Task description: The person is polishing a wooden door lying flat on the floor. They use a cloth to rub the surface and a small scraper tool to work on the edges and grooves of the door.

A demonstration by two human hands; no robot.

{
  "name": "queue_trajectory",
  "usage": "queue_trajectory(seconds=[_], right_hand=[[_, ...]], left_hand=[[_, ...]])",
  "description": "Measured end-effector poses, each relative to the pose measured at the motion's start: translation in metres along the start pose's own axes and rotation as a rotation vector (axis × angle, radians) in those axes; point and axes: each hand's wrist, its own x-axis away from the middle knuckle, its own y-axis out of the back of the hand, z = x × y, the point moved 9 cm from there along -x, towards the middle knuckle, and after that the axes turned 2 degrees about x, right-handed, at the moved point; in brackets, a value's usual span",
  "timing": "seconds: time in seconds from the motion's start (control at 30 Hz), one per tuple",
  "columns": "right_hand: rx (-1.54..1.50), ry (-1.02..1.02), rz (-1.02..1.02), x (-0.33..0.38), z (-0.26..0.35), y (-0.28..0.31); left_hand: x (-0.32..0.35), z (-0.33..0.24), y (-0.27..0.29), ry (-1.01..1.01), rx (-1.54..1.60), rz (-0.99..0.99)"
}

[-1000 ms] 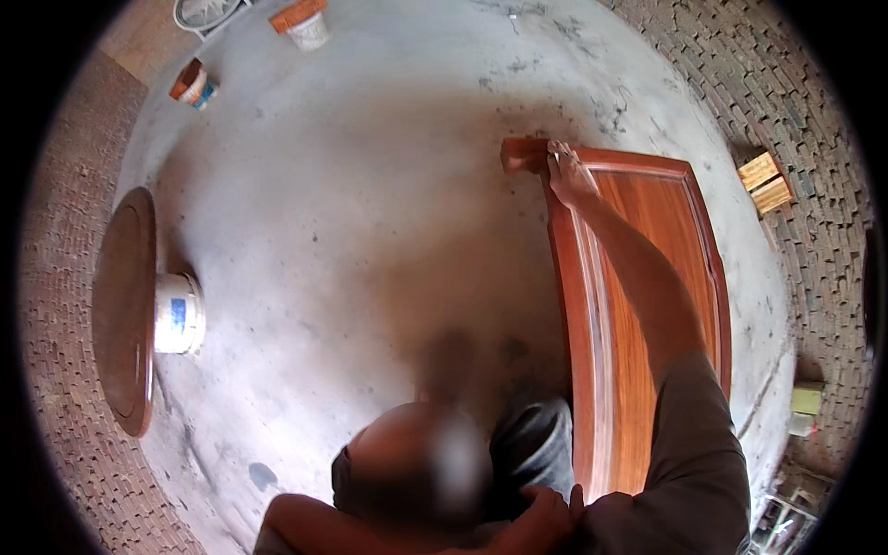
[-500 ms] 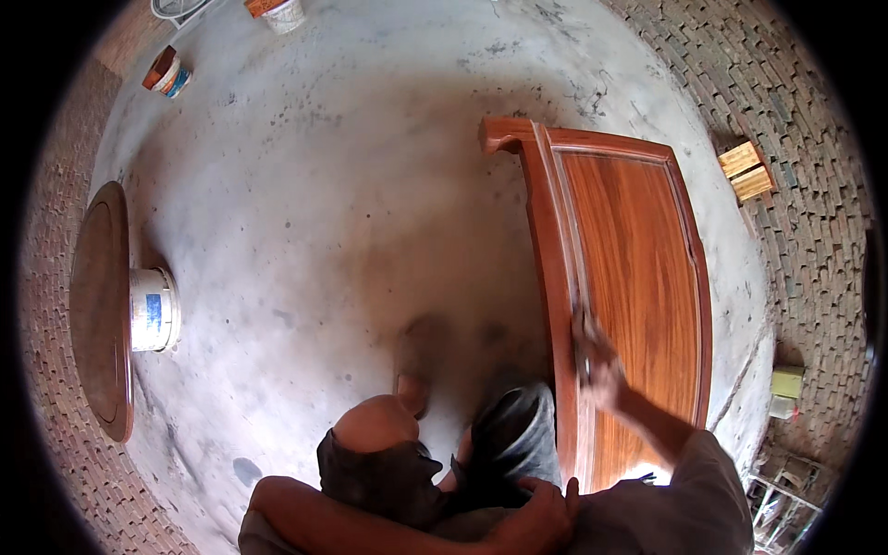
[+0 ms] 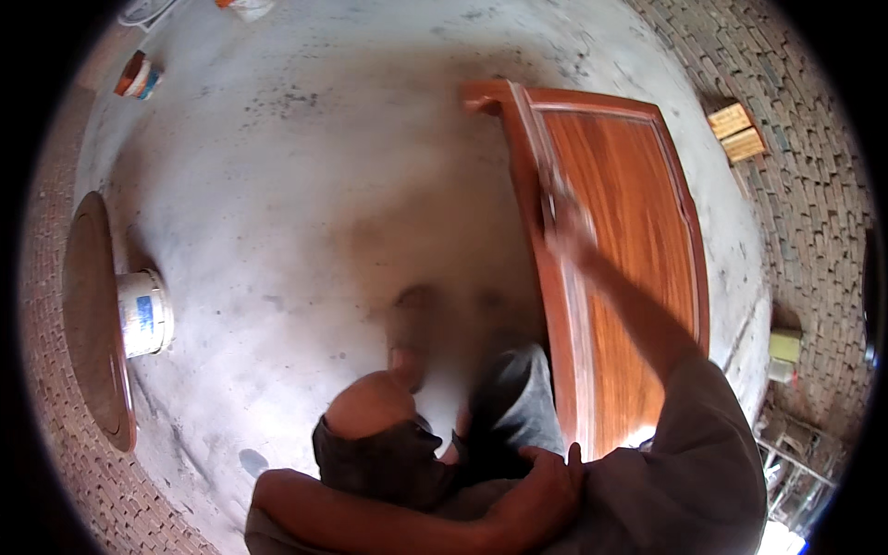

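Right hand (image 3: 568, 228) touches the wooden panel (image 3: 634, 203) on its left; left hand (image 3: 543, 492) lies near its bottom; cannot tell either grip.

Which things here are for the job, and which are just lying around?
In use:
- reddish-brown wooden panel
- right hand at its left border; anything held is too blurred to tell

Seemingly just lying about:
- brown oval board
- white bucket
- pale wooden blocks

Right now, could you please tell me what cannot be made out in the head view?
Head view:
Right hand: blurred, so its grip is unclear.
Left hand: palm hidden by its back.
Wooden panel: near end hidden by right sleeve.
Large bucket: left end hidden behind round brown board.
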Motion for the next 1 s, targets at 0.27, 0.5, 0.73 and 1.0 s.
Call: queue_trajectory(seconds=[0.27, 0.5, 0.73, 1.0], right_hand=[[-0.141, -0.120, 0.192, 0.289, 0.098, 0.107], [-0.012, 0.065, 0.025, 0.011, 0.004, 0.043], [0.300, -0.069, 0.170, -0.196, -0.036, 0.009], [0.133, 0.094, -0.058, -0.174, -0.021, -0.013]], left_hand=[[-0.005, -0.033, 0.016, -0.184, -0.104, -0.064], [-0.001, -0.035, 0.012, -0.202, -0.197, -0.100], [-0.016, -0.025, -0.034, -0.047, 0.104, 0.085], [-0.006, -0.002, -0.020, 0.105, -0.037, -0.079]])
